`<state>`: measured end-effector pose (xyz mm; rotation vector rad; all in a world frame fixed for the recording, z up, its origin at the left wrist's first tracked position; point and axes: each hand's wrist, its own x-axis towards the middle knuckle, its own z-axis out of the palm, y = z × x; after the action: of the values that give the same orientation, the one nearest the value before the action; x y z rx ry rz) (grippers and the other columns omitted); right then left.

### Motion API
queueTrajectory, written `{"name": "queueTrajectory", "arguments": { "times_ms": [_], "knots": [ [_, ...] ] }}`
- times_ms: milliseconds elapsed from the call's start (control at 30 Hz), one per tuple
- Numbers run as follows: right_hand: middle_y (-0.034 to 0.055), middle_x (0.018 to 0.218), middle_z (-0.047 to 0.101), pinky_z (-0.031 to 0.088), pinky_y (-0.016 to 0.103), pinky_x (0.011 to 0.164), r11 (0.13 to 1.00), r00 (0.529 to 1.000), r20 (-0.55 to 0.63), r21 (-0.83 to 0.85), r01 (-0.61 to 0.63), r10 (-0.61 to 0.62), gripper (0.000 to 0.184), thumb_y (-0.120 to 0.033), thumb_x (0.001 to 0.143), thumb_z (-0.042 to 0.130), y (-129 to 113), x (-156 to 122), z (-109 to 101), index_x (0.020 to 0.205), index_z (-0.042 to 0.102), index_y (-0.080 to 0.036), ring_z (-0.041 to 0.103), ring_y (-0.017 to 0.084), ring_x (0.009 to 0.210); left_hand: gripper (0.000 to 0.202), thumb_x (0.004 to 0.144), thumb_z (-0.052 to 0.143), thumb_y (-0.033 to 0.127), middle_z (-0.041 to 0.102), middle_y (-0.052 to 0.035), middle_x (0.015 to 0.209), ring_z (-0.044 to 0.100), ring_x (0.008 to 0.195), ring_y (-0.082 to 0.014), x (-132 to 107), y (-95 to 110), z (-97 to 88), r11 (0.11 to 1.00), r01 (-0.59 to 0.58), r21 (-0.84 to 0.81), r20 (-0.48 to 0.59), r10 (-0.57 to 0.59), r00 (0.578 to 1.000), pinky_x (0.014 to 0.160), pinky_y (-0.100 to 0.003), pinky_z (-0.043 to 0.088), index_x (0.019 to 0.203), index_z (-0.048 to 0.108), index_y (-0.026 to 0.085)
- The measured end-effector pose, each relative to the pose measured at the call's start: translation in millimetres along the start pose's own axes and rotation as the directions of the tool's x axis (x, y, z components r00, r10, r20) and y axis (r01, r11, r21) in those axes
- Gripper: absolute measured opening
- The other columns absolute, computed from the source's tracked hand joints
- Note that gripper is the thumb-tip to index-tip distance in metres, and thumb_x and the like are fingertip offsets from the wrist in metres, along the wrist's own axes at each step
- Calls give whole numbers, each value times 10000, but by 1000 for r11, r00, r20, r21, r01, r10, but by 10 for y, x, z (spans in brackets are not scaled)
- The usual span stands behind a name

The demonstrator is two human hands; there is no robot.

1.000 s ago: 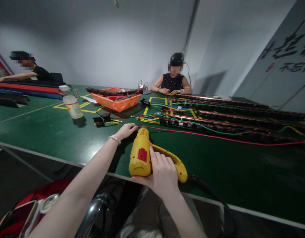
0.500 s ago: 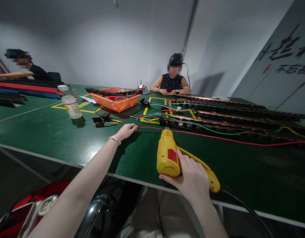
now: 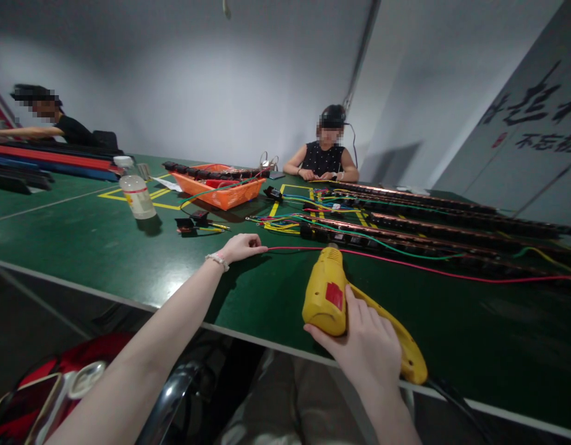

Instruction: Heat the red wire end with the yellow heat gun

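Pinched between the fingertips of my left hand [image 3: 243, 248] is the end of a red wire [image 3: 406, 262], which runs off across the table to the right. My right hand [image 3: 366, 337] grips a yellow heat gun [image 3: 326, 296] around its body, with the nozzle pointing away from me at the red wire. Its black cord [image 3: 456, 402] drops over the table edge. Beyond the wire lie long dark bars with copper strips [image 3: 406, 235], and green, yellow and blue wires trail from their left ends. Small black parts with yellow leads [image 3: 193, 225] rest past my left hand.
An orange basket [image 3: 227, 198] holding dark bars stands mid-table, with a clear bottle [image 3: 139, 198] to its left. Coloured strips [image 3: 58, 162] are stacked at the far left. One co-worker [image 3: 323, 154] sits opposite; another [image 3: 75, 130] sits far left. The green table's front edge [image 3: 276, 350] is close.
The heat gun in my right hand has shifted right along the red wire. My left hand, still pinching the wire end, has moved slightly right. The view has tilted a little.
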<state>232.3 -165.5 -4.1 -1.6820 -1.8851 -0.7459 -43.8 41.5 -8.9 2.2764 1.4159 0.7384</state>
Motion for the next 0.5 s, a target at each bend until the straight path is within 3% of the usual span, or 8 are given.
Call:
{"name": "queueTrajectory", "arguments": {
  "times_ms": [100, 367, 500],
  "knots": [
    [140, 909, 628, 352, 344, 709, 1000, 1000, -8, -7, 5, -5, 931, -795, 695, 385, -97, 6, 13, 1204, 499, -23, 550, 236, 780, 438, 673, 581, 621, 600, 6, 687, 500, 599, -124, -17, 21, -6, 999, -9, 38, 17, 8, 1000, 523, -232, 292, 746, 618, 190],
    [124, 883, 606, 347, 354, 705, 995, 999, 7, 80, 53, -54, 970, -801, 691, 377, -464, 54, 12, 1231, 478, -2, 513, 230, 768, 399, 806, 438, 581, 616, -9, 756, 536, 670, -151, 20, 15, 39, 988, 61, 143, -77, -50, 996, 564, -234, 316, 853, 581, 212],
    [137, 913, 596, 351, 368, 718, 987, 998, 32, 154, 48, -53, 992, -813, 680, 364, -694, 59, 17, 1237, 476, 0, 502, 240, 791, 439, 839, 366, 583, 604, -17, 721, 515, 647, -152, 21, 20, 39, 986, 54, 157, -78, -42, 996, 559, -238, 300, 788, 584, 205]
  ]
}}
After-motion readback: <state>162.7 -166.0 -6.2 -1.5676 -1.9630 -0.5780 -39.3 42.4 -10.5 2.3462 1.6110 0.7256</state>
